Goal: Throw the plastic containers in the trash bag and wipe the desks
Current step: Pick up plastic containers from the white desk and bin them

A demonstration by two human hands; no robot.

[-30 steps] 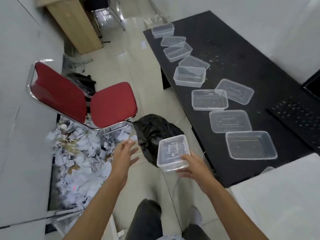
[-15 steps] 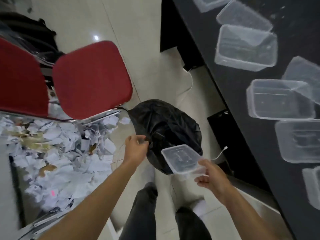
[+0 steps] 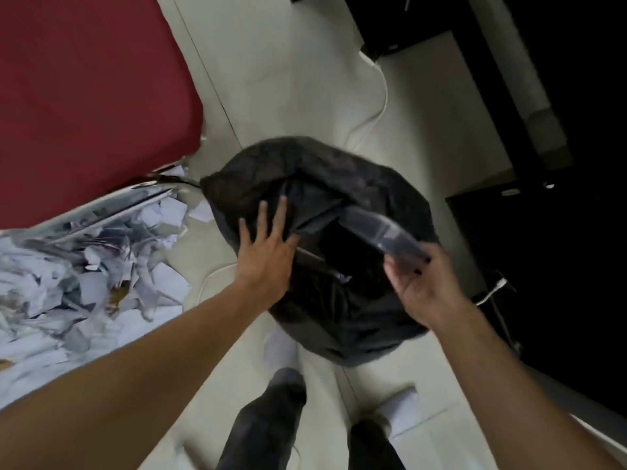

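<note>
A black trash bag [image 3: 339,330] stands on the pale tiled floor in front of my feet, its mouth facing up. My left hand [image 3: 268,257] rests on the bag's left side with straight, spread fingers, the thumb at the rim of the opening. My right hand [image 3: 422,288] grips the near end of a clear plastic container [image 3: 378,228], which is tilted over the bag's dark opening and blurred by motion. The other containers on the desk are out of view.
A red chair seat [image 3: 91,96] with a chrome frame fills the upper left. Shredded white paper [image 3: 68,283] is heaped on the floor at the left. The black desk [image 3: 559,198] stands along the right, with a white cable [image 3: 383,96] on the floor beside it.
I have leaned down close over the bag. My left hand went from pinching the bag's rim to lying flat on it. My right hand carried the container over the opening.
</note>
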